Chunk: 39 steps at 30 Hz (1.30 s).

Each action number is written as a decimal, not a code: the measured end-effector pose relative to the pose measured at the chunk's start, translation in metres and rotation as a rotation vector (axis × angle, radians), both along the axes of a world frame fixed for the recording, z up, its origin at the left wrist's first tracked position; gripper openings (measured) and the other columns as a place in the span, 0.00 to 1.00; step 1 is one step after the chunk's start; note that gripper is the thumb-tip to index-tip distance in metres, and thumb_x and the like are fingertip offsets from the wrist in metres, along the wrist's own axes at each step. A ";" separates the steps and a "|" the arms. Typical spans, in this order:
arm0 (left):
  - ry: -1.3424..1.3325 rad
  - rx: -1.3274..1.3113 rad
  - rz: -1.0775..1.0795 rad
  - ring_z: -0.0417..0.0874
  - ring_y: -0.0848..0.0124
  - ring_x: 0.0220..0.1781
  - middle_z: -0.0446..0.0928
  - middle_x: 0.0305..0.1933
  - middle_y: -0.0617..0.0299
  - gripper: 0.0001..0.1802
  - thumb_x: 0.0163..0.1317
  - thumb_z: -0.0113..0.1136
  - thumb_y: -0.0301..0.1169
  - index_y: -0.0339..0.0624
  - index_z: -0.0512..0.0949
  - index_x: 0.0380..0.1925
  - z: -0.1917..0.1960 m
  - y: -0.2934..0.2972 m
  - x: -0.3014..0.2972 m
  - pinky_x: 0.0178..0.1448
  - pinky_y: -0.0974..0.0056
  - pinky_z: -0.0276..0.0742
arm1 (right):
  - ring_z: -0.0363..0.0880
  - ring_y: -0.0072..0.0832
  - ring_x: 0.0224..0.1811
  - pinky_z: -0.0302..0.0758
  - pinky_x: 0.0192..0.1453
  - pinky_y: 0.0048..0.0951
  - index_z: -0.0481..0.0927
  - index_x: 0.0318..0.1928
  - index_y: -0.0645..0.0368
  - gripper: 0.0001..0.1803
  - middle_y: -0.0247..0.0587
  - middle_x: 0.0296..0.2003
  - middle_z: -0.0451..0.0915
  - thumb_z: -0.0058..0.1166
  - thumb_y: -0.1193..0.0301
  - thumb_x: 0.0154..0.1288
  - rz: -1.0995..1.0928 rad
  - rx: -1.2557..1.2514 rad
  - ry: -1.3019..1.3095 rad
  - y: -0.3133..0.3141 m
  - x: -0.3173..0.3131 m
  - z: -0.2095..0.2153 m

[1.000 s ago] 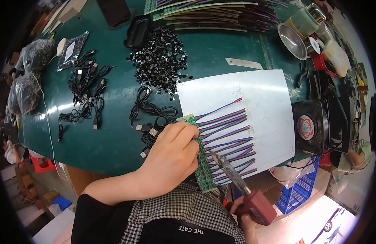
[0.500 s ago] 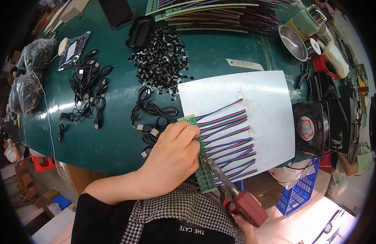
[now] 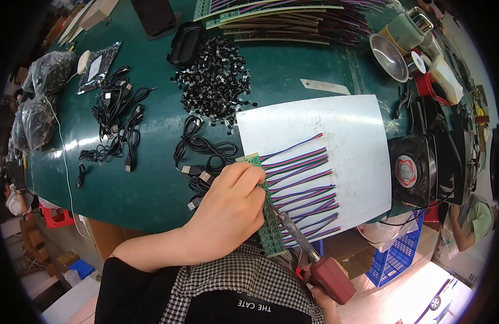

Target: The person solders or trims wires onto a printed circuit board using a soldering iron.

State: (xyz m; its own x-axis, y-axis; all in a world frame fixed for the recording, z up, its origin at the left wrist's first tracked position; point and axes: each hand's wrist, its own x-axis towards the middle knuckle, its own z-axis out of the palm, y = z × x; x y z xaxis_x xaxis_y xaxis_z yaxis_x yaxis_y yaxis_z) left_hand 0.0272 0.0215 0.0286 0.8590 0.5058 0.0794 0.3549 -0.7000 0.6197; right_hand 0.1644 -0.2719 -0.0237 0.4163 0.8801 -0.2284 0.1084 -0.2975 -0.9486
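A narrow green circuit board (image 3: 272, 235) lies along the left edge of a white sheet, with rows of thin multicoloured wires (image 3: 309, 196) running off its right side. My left hand (image 3: 228, 210) is closed over the board's upper half, fingers bent and pressed together on it; the fingertips are partly hidden. In my right hand (image 3: 324, 303), mostly hidden behind the grip, is a soldering iron with a dark red handle (image 3: 333, 279). Its metal shaft slants up and left, the tip at the board's right edge among the wire ends, close to my left fingers.
Beyond the white sheet (image 3: 346, 124) sits a heap of small black components (image 3: 214, 81). Black USB cables (image 3: 117, 108) lie left. Stacked wired boards (image 3: 282, 24) are at the back, a blade (image 3: 325, 86) nearer. A fan (image 3: 411, 170) and metal bowl (image 3: 389, 56) stand right.
The soldering iron has shifted slightly right and down in my right hand. My left hand stays in place on the board. At the far right, another person's arm has moved a little.
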 end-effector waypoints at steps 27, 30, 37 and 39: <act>0.042 -0.146 0.091 0.71 0.62 0.45 0.72 0.34 0.59 0.10 0.52 0.59 0.33 0.42 0.74 0.33 0.010 0.050 -0.024 0.55 0.58 0.59 | 0.56 0.57 0.65 0.68 0.60 0.51 0.41 0.70 0.49 0.45 0.58 0.67 0.50 0.41 0.41 0.62 -0.392 0.456 0.886 0.105 0.008 0.027; -0.032 0.103 0.058 0.70 0.61 0.44 0.70 0.34 0.60 0.09 0.52 0.59 0.30 0.42 0.73 0.32 0.015 0.046 -0.014 0.54 0.57 0.59 | 0.52 0.57 0.67 0.67 0.61 0.53 0.40 0.70 0.39 0.37 0.57 0.68 0.44 0.37 0.46 0.67 -0.412 0.564 1.011 0.102 0.009 0.024; -0.113 0.412 0.106 0.69 0.59 0.50 0.70 0.40 0.56 0.14 0.50 0.62 0.33 0.39 0.73 0.34 -0.006 0.050 0.004 0.57 0.53 0.63 | 0.56 0.60 0.64 0.55 0.65 0.59 0.51 0.68 0.47 0.40 0.59 0.64 0.56 0.50 0.47 0.61 -0.493 0.538 0.947 0.109 0.006 0.039; -0.157 0.378 0.248 0.72 0.58 0.48 0.72 0.39 0.56 0.14 0.49 0.63 0.33 0.39 0.74 0.34 -0.001 0.061 -0.018 0.52 0.55 0.67 | 0.48 0.59 0.68 0.49 0.69 0.60 0.45 0.70 0.40 0.44 0.57 0.68 0.44 0.52 0.47 0.58 -0.497 0.449 0.927 0.107 0.008 0.031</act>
State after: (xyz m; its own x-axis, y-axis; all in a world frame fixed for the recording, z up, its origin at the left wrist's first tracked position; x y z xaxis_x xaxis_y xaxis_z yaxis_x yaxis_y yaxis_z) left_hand 0.0095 0.0828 0.0279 0.6787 0.6046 0.4169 0.4621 -0.7928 0.3975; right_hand 0.1721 -0.1647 0.0076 0.5763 0.7449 -0.3361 -0.7236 0.2741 -0.6334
